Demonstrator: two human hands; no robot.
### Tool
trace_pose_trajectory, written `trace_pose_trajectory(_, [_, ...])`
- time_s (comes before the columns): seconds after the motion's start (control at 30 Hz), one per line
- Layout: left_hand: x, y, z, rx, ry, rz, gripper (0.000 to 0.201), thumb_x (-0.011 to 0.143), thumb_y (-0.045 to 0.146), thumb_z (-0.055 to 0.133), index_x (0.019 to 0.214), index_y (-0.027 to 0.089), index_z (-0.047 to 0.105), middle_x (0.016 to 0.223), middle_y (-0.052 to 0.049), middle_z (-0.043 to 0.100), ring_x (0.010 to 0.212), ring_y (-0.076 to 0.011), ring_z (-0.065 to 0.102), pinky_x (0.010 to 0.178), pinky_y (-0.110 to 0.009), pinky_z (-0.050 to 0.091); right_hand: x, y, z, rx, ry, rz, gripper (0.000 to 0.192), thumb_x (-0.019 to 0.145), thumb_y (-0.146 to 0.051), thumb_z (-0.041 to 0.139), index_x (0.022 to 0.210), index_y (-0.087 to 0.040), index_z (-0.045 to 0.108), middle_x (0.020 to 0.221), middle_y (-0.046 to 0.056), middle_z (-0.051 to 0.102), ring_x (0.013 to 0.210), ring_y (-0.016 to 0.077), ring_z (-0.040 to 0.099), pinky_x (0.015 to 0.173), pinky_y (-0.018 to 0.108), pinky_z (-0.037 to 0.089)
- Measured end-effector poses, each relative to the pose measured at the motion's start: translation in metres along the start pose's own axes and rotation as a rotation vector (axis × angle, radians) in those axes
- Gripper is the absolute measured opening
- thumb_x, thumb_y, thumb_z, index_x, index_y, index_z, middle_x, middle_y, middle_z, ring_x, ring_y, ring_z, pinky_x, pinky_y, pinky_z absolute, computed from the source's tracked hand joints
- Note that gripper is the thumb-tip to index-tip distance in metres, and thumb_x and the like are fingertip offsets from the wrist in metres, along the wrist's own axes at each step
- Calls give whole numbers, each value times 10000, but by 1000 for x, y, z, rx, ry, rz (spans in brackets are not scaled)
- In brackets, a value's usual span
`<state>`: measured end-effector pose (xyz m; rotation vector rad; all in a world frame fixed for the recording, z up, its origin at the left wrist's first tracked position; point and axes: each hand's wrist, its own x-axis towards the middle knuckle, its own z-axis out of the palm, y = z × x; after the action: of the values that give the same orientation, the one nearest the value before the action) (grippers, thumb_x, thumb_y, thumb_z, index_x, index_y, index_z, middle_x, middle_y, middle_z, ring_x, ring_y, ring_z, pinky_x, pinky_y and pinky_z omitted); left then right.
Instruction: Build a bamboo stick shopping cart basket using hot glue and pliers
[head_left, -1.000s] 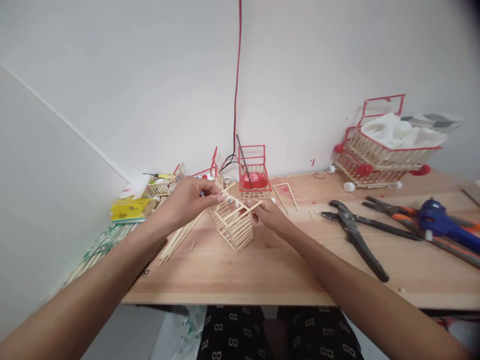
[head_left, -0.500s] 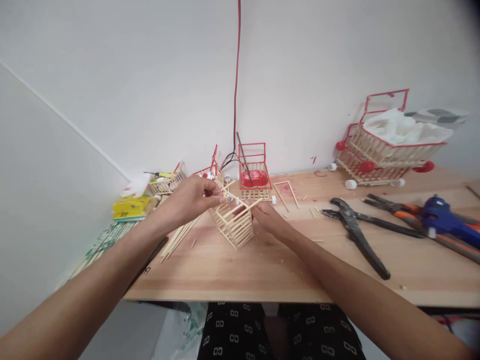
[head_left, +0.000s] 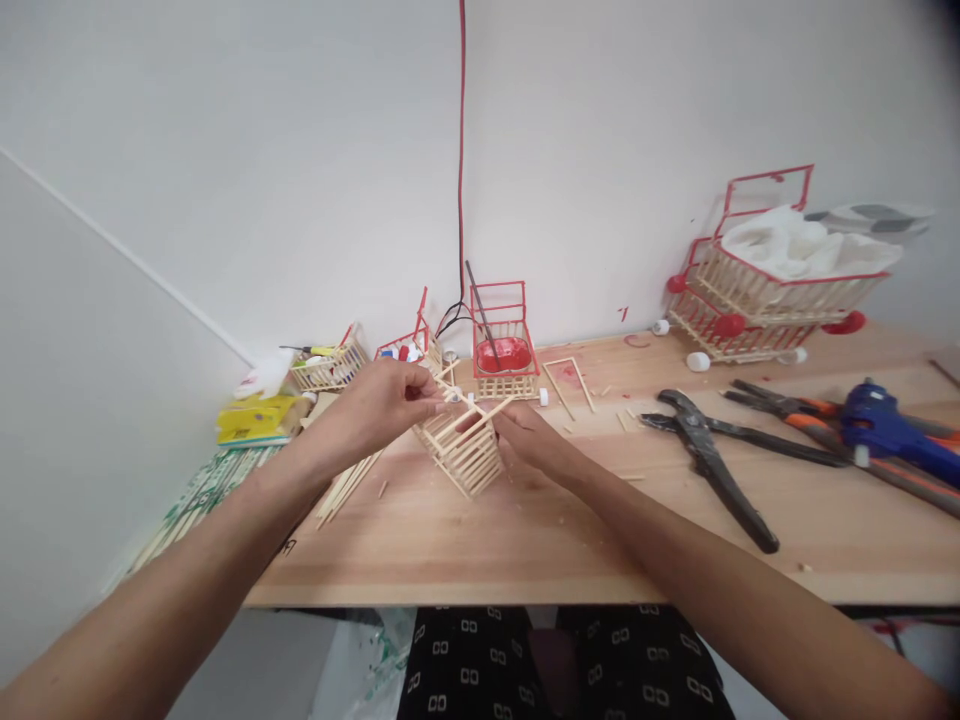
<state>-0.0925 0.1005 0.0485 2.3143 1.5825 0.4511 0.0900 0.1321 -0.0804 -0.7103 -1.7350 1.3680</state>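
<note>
A small basket of pale wooden sticks (head_left: 466, 458), shaped like a miniature cart body, is tilted above the table between my hands. My right hand (head_left: 526, 432) is closed on its right side, the fingertips partly hidden behind the sticks. At its far left corner, my left hand (head_left: 401, 392) pinches with thumb and forefinger; whether a stick end or something small is between them I cannot make out. Loose long sticks (head_left: 349, 488) lie below my left wrist. Behind the basket stands a red-trimmed miniature cart (head_left: 506, 385) holding a tub of red paint (head_left: 501, 354) with a brush.
Black pliers (head_left: 709, 460), orange-handled pliers (head_left: 780, 400) and a blue glue gun (head_left: 892, 430) lie at the right. Stacked red-trimmed carts (head_left: 772, 300) stand behind them. A yellow packet (head_left: 259, 418) and another stick cart (head_left: 330, 370) are at the left. A stick frame (head_left: 570, 388) lies near the wall.
The view has shifted slightly, so everything sits a little further left. Both hands keep nearly the same hold on the basket.
</note>
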Motion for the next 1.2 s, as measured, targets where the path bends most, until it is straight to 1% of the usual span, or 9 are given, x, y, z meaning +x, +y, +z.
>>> trace_pose_trajectory(0.13, [-1, 0, 3, -6, 15, -10, 190, 746, 308, 599, 661, 147, 656, 583, 10, 587, 588, -121, 515, 544, -212, 343, 0, -1, -1, -5, 2, -15, 426, 909, -488, 450, 786, -166, 701, 722, 26, 661, 753, 182, 586, 744, 297, 460])
trace_pose_trajectory(0.23, [-3, 2, 3, 33, 29, -11, 187, 751, 297, 594, 650, 152, 656, 579, 11, 589, 576, -119, 512, 536, -211, 327, -1, -1, -2, -14, -17, -21, 439, 906, -500, 447, 730, -170, 676, 680, 25, 636, 745, 185, 582, 724, 295, 459])
trace_pose_trajectory(0.33, [-4, 7, 3, 92, 45, -19, 185, 753, 285, 588, 644, 151, 655, 582, 7, 596, 571, -122, 511, 538, -220, 315, 0, 0, -2, -21, -32, -44, 436, 900, -493, 445, 658, -175, 620, 649, 20, 605, 709, 174, 561, 692, 286, 454])
trace_pose_trajectory(0.43, [-6, 12, 2, 129, 81, -34, 182, 748, 266, 590, 612, 156, 638, 549, 15, 573, 548, -119, 493, 538, -225, 304, 0, 0, -2, -28, -33, -69, 419, 890, -472, 432, 610, -184, 552, 635, 13, 570, 653, 154, 517, 648, 271, 436])
trace_pose_trajectory(0.53, [-8, 15, 3, 154, 113, -54, 183, 747, 245, 593, 588, 159, 620, 511, 27, 543, 520, -115, 466, 538, -228, 294, -1, -1, -2, -48, -37, -87, 405, 879, -462, 430, 587, -189, 502, 631, 7, 541, 621, 139, 481, 617, 260, 414])
trace_pose_trajectory(0.6, [-9, 17, 4, 177, 120, -65, 174, 750, 231, 596, 595, 159, 625, 511, 26, 548, 520, -118, 467, 543, -231, 291, -1, -2, -2, -52, -52, -107, 412, 882, -467, 428, 583, -189, 490, 631, 4, 529, 618, 136, 475, 614, 257, 404])
trace_pose_trajectory(0.8, [-10, 22, 7, 234, 122, -96, 176, 769, 216, 593, 610, 154, 638, 556, -2, 605, 552, -135, 514, 558, -236, 303, -2, 0, -4, -17, -152, -174, 421, 896, -501, 433, 679, -172, 582, 668, 2, 553, 634, 136, 500, 646, 255, 415])
trace_pose_trajectory(0.97, [-12, 24, 8, 269, 135, -81, 178, 779, 223, 591, 622, 154, 638, 588, -16, 635, 563, -138, 526, 560, -234, 311, -3, -2, -5, -11, -142, -179, 439, 900, -500, 438, 653, -170, 588, 683, 10, 582, 668, 147, 534, 676, 263, 436])
trace_pose_trajectory(1.2, [-12, 24, 9, 324, 135, -88, 165, 787, 208, 587, 640, 166, 647, 597, 1, 636, 571, -131, 540, 567, -227, 334, -1, 2, -5, -27, -165, -176, 464, 889, -542, 454, 712, -154, 639, 700, 13, 609, 720, 162, 570, 711, 275, 462])
